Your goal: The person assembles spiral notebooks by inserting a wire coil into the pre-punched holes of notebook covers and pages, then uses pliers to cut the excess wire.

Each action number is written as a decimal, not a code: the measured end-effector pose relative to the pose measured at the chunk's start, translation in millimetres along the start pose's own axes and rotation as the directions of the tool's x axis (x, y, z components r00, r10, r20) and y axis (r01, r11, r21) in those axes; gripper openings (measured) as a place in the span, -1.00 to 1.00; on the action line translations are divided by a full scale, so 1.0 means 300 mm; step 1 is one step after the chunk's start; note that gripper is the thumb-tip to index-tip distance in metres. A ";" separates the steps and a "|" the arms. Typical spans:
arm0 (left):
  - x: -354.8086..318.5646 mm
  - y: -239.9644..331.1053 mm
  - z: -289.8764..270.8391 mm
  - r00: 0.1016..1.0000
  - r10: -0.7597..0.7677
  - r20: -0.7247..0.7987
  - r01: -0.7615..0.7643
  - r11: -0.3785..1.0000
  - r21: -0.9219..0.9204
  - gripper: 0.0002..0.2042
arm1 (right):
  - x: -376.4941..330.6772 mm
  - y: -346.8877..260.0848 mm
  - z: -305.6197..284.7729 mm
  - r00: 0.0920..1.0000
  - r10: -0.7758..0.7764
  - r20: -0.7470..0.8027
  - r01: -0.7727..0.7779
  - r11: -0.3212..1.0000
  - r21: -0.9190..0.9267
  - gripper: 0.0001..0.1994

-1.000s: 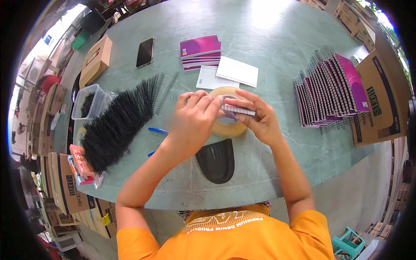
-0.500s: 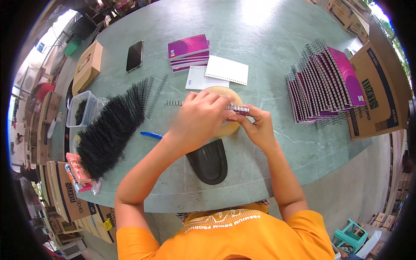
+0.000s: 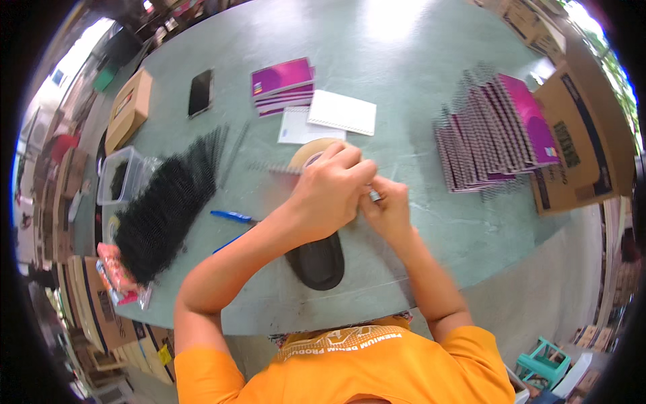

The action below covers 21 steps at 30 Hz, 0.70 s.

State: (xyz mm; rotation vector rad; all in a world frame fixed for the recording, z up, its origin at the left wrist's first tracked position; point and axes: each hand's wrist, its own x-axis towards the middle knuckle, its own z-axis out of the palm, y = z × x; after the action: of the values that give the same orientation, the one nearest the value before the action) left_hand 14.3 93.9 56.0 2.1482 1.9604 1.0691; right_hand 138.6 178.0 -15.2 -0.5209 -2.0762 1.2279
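My left hand (image 3: 330, 192) is closed over a small notebook, most of which is hidden under the fingers. A blurred spiral coil (image 3: 274, 167) sticks out from it on the left side. Pressed close on the right, my right hand (image 3: 389, 210) pinches the notebook's other end, where a bit of pale metallic edge (image 3: 375, 195) shows between the hands. Behind them lies a tan round roll (image 3: 311, 152), partly covered. A black sole-shaped pad (image 3: 316, 266) lies just below my left wrist, and a blue pen (image 3: 231, 216) lies beside my left forearm.
Dark spiral coils (image 3: 165, 209) are heaped at left, near a clear plastic tub (image 3: 118, 182). A phone (image 3: 200, 93), purple notebooks (image 3: 282, 84) and loose white sheets (image 3: 343, 112) lie farther back. Stacked spiral notebooks (image 3: 488, 135) stand at right against a cardboard box (image 3: 579, 135).
My hands have drawn closer together, and the right has turned its fingers inward and moved slightly nearer me. The notebook is now mostly hidden. The whole view has shifted slightly.
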 end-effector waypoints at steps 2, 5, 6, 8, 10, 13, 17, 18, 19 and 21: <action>0.002 -0.004 -0.016 1.000 -0.017 0.013 0.017 0.999 -0.041 -0.85 | 0.007 -0.014 0.016 0.999 -0.046 0.001 0.046 0.999 0.017 -0.81; -0.010 -0.011 -0.078 0.996 -0.045 0.075 0.044 0.999 0.020 -0.84 | 0.029 -0.016 0.005 0.994 -0.078 0.076 0.075 0.996 0.039 -0.80; -0.027 -0.018 -0.110 0.997 -0.012 0.070 0.000 0.984 0.180 -0.84 | 0.032 -0.008 -0.009 0.994 -0.069 0.085 0.067 0.997 0.035 -0.78; -0.099 -0.094 -0.181 0.964 -0.169 0.204 0.054 0.879 0.473 -0.87 | 0.040 0.003 -0.035 0.993 -0.050 0.106 0.047 0.998 0.034 -0.73; -0.122 -0.049 -0.204 0.905 -0.393 0.161 0.286 0.845 0.451 -0.86 | 0.052 -0.035 -0.050 0.973 -0.176 -0.152 0.154 0.977 -0.145 -0.68; -0.168 0.006 -0.155 0.933 -0.360 0.017 0.335 0.883 0.328 -0.83 | 0.023 -0.073 -0.047 0.987 0.143 -0.073 -0.105 0.922 0.373 -0.49; -0.116 0.198 -0.055 1.000 -0.019 -0.013 0.020 0.992 0.123 -0.67 | 0.031 -0.210 -0.108 0.975 0.206 0.082 -0.222 0.894 0.389 -0.37; -0.089 0.230 -0.084 0.993 0.108 -0.044 -0.104 0.990 0.093 -0.63 | 0.063 -0.227 -0.155 0.992 0.124 0.029 -0.127 0.964 0.234 -0.38; -0.075 0.246 -0.099 0.970 0.232 -0.079 -0.228 0.972 0.057 -0.58 | 0.098 -0.283 -0.241 0.993 0.001 -0.120 0.006 0.999 0.052 -0.39; -0.095 0.228 -0.121 0.974 0.160 -0.162 -0.151 0.986 0.066 -0.55 | 0.162 -0.436 -0.432 0.955 -0.013 -0.295 0.024 0.999 0.034 -0.40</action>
State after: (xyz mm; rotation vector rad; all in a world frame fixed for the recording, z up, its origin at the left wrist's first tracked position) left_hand 56.1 40.0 102.8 2.3460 1.9328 1.2743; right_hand 196.0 225.4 160.0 -0.6254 -1.7992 1.1020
